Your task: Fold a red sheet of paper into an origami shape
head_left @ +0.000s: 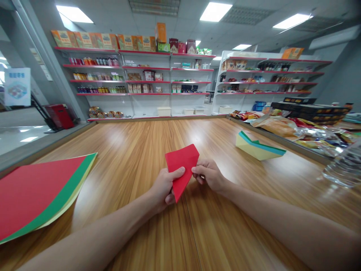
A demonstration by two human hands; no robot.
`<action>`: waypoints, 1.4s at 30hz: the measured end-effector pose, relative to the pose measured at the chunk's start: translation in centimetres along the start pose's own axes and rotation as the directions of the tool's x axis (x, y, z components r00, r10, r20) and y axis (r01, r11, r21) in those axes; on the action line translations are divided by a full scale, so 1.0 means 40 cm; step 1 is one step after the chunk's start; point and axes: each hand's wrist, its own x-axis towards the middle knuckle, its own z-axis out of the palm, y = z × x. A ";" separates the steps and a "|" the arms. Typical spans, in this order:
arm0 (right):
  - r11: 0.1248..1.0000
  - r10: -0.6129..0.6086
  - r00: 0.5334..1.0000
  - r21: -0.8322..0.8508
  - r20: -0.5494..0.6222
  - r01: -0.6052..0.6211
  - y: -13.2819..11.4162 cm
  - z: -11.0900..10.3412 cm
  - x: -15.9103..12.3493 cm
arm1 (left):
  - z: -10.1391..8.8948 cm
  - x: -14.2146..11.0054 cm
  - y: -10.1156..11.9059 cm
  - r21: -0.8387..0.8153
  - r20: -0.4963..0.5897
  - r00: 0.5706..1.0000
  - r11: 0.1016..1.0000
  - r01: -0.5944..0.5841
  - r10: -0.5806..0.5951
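A folded piece of red paper [182,162] is held up above the wooden table [135,150], its lower end tapering to a point. My left hand [166,184] grips it from the left, thumb flat on the front and fingers behind. At its right edge, my right hand [209,174] pinches the paper between thumb and curled fingers. The fingers behind the paper are partly hidden. Further back on the right stand nested folded paper boats [258,147] in yellow, blue and green, apart from both hands.
Sheets of red, green and yellow paper [47,188] lie stacked at the left. A clear plastic bottle [345,165] is at the right edge. Behind it are packaged snacks [282,126] and black boxes [307,111]. Stocked shelves [143,82] line the back.
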 end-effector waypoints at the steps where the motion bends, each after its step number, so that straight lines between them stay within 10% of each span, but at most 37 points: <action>1: 1.000 0.004 1.000 0.017 -0.006 -0.004 0.001 0.000 0.001 | -0.001 0.000 0.000 -0.003 0.004 1.000 1.000 -0.004 0.004; 42: 0.993 -0.063 0.992 0.091 -0.110 0.073 0.025 -0.007 0.003 | 0.001 0.002 -0.012 0.034 -0.086 0.996 0.999 -0.023 0.026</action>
